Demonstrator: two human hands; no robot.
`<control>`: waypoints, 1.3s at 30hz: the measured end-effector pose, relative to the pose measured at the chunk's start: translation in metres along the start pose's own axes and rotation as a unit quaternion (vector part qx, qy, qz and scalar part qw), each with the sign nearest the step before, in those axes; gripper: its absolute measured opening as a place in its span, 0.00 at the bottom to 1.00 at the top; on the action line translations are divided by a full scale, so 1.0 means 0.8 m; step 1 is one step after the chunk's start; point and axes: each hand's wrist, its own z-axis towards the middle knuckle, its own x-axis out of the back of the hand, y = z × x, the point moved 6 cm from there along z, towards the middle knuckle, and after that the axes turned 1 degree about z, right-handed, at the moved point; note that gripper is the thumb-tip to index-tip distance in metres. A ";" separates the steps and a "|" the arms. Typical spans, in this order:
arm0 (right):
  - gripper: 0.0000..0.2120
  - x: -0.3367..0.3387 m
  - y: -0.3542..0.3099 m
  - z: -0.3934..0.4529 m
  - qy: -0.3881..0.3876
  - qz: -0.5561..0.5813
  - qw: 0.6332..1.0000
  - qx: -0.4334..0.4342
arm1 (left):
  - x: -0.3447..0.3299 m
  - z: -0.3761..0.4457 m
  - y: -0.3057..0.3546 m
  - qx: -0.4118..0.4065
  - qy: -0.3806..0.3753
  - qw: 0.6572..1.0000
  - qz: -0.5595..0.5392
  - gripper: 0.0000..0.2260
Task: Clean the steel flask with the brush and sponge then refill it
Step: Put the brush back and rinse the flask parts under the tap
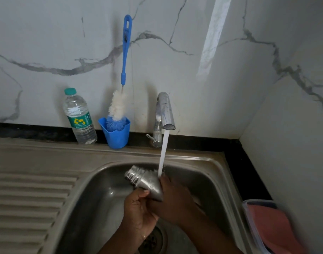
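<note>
My left hand [138,209] curls under the steel flask [146,182], thumb pressed on its wet side, and my right hand [173,200] wraps the body from the other side, so both sets of fingers are clamped on it. The flask lies tilted over the sink [208,167], its threaded neck pointing up and away from my fingers to the left. The stream of water [163,153] lands just above my right knuckles, on the shoulder and not in the mouth. I judge the metal is slick, so a loose grip could let it slide down onto the drain [153,239] below my wrists. Water striking the slope may also spray outward.

Beyond my fingers stands the tap [165,110], and farther left the brush [120,107] rests in its blue cup [116,136], well out of reach without freeing a hand. Beside it is a plastic bottle [80,118]; a careless reach could topple either.
</note>
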 end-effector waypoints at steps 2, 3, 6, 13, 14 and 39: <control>0.37 -0.002 -0.003 0.005 0.013 0.028 1.000 0.000 | -0.005 0.000 0.002 -0.005 -0.001 1.000 0.009 0.16; 0.38 -0.004 0.000 0.004 0.023 0.039 0.999 0.007 | -0.006 -0.001 0.006 -0.012 -0.003 1.000 0.015 0.15; 0.43 -0.016 0.025 -0.013 0.018 0.038 0.999 0.014 | -0.004 0.001 0.021 -0.027 -0.001 1.000 0.012 0.15; 0.33 -0.041 0.090 -0.037 -0.030 0.250 0.962 -0.106 | 0.014 0.010 0.044 -0.051 -0.023 0.997 -0.045 0.39; 0.31 -0.039 0.088 -0.034 -0.019 0.264 0.959 -0.103 | 0.013 0.008 0.043 -0.044 -0.022 0.998 -0.038 0.36; 0.39 -0.028 0.003 0.003 0.025 -0.182 0.982 -0.034 | 0.030 0.006 0.007 -0.045 0.164 0.983 0.065 0.19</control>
